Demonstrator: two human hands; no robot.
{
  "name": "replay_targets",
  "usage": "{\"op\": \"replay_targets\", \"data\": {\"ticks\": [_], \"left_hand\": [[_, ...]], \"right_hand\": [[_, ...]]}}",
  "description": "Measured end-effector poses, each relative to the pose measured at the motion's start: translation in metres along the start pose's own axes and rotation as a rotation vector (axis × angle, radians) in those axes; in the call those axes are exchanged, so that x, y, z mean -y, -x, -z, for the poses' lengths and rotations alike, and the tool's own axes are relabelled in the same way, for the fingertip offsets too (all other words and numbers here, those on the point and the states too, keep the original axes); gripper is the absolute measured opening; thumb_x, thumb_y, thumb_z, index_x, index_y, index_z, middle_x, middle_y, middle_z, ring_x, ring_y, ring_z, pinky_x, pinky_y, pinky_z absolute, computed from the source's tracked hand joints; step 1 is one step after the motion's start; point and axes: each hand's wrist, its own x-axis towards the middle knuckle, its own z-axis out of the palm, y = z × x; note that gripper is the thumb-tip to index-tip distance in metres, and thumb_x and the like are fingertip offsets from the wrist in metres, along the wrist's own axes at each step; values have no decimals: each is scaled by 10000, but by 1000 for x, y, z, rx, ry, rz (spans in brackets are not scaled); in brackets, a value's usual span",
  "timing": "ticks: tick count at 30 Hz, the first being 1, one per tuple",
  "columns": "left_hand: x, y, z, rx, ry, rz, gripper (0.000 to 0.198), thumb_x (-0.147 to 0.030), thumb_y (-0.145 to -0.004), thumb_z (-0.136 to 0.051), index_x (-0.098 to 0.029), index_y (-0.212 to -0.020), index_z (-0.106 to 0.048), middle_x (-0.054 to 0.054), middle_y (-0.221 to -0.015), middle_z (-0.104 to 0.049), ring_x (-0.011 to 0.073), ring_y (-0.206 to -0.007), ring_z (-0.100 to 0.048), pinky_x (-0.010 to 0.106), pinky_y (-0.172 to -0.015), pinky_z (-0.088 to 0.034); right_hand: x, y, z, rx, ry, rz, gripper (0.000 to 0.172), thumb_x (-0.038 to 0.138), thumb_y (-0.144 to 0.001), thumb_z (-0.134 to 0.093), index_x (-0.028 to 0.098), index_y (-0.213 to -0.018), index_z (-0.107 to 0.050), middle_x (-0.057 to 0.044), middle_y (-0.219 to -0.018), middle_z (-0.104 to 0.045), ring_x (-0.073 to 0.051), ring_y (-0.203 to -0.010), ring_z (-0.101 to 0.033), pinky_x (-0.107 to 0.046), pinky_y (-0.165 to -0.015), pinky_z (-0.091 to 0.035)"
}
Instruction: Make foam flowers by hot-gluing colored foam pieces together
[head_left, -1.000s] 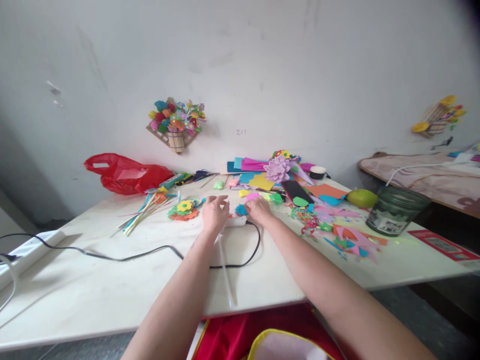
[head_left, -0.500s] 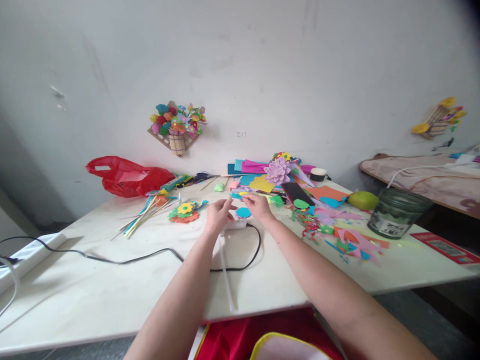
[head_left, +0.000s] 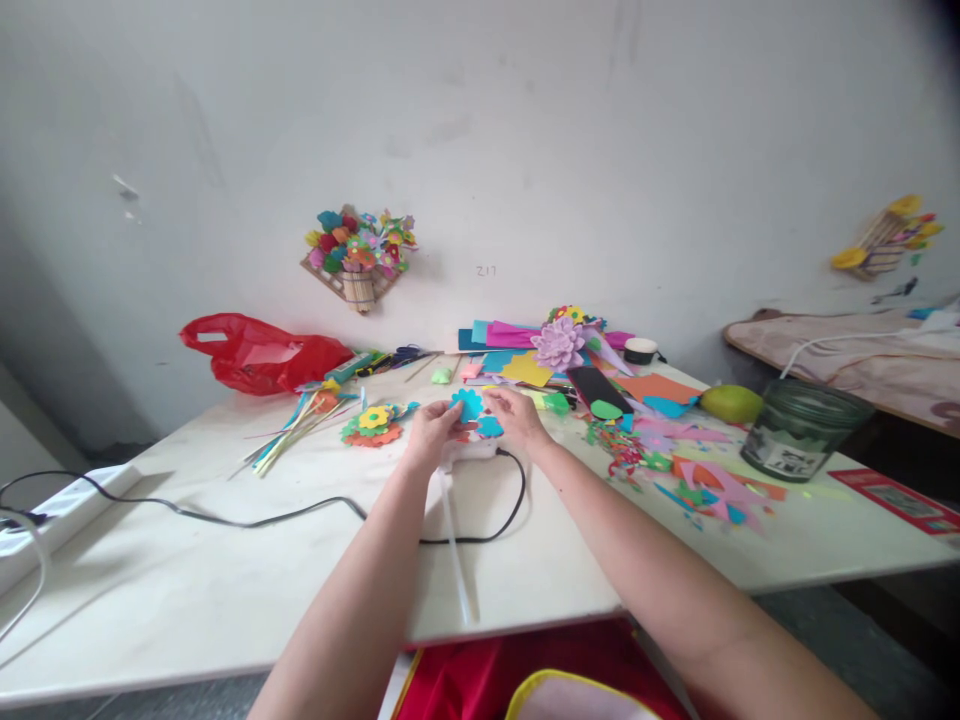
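My left hand [head_left: 433, 432] pinches a blue scalloped flower cutout [head_left: 468, 402], its flat face turned toward me. Just right of it, my right hand [head_left: 517, 415] has thumb and fingertips pressed together by the cutout's edge; what they hold, if anything, I cannot make out. A second blue cutout [head_left: 490, 428] lies on the table between the hands. Below them rests a white glue gun [head_left: 474, 453], partly hidden by my left hand, with a clear glue stick [head_left: 457, 570] pointing toward me. Left of my hands sit layered flowers [head_left: 375, 417] in yellow, green and orange.
A black cord [head_left: 255, 522] crosses the table toward a white power strip [head_left: 71, 510]. A red plastic bag [head_left: 270, 355] and thin strips [head_left: 289, 430] lie left. Coloured scraps [head_left: 712, 485], a black phone [head_left: 596, 390] and a green glass jar [head_left: 799, 430] are on the right.
The blue cutout in my left hand has been raised and turned so its face shows. My hands stay close together, and the view has shifted slightly.
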Motion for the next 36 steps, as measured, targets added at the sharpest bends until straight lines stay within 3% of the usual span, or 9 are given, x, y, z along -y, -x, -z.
{"op": "replay_targets", "data": {"ticks": [3, 6, 10, 14, 16, 19, 24, 29, 36], "left_hand": [[-1, 3, -2, 81, -45, -6, 357, -415, -600, -701, -119, -761, -584, 36, -620, -647, 157, -570, -642, 225, -504, -504], [0, 5, -3, 91, -80, -10, 330, -408, -592, -704, -127, -719, -588, 32, -606, -645, 147, -570, -633, 238, -544, -511], [2, 5, -4, 93, -93, 9, 320, -394, -560, -724, -136, -683, -578, 33, -598, -645, 151, -578, -630, 262, -586, -512], [1, 3, -1, 46, -89, -25, 335, -404, -564, -717, -131, -653, -545, 28, -578, -627, 154, -571, -630, 268, -582, -504], [0, 1, 3, -20, -56, -71, 343, -413, -573, -710, -131, -668, -539, 24, -589, -626, 164, -597, -642, 268, -590, -505], [-3, -3, 11, -98, 11, -149, 354, -427, -614, -683, -126, -753, -557, 36, -664, -648, 175, -670, -659, 279, -648, -512], [-4, -9, 22, -222, 114, -207, 366, -410, -616, -686, -125, -808, -560, 56, -758, -667, 181, -729, -666, 283, -687, -518], [-5, -10, 25, -274, 126, -212, 343, -396, -629, -677, -126, -801, -554, 60, -759, -668, 190, -752, -667, 284, -695, -516], [-3, -10, 29, -269, 201, -237, 329, -355, -607, -704, -124, -791, -558, 37, -717, -657, 180, -714, -667, 278, -687, -511]], "right_hand": [[-1, -1, 2, 83, -178, -173, 301, 429, -752, -513, 161, -749, -647, -22, -622, -627, -140, -573, -585, -254, -540, -469], [1, -1, 1, 83, -264, -240, 274, 428, -682, -582, 160, -631, -608, 11, -523, -566, -109, -461, -504, -231, -451, -418], [2, -1, -1, 45, -244, -229, 251, 402, -657, -604, 162, -584, -588, 26, -488, -539, -98, -440, -469, -223, -434, -399], [1, -1, -3, 67, -221, -227, 247, 386, -723, -534, 159, -655, -605, 5, -556, -592, -117, -491, -533, -227, -460, -423], [0, 1, -4, 80, -150, -194, 234, 356, -760, -492, 163, -743, -623, -19, -659, -642, -132, -579, -585, -238, -526, -452], [2, 6, -5, 129, 125, -14, 203, 295, -750, -513, 172, -846, -643, -41, -798, -672, -147, -738, -607, -263, -686, -455], [19, 16, -5, 394, 539, 285, 329, 188, -658, -557, 178, -977, -639, -51, -838, -668, -196, -856, -566, -319, -835, -378], [33, 24, -9, 530, 716, 282, 468, 225, -637, -562, 170, -1101, -577, -92, -939, -651, -236, -902, -551, -340, -829, -354], [42, 33, -25, 539, 851, 220, 558, 169, -617, -555, 167, -1172, -497, -106, -943, -615, -239, -896, -553, -319, -783, -367]]}}
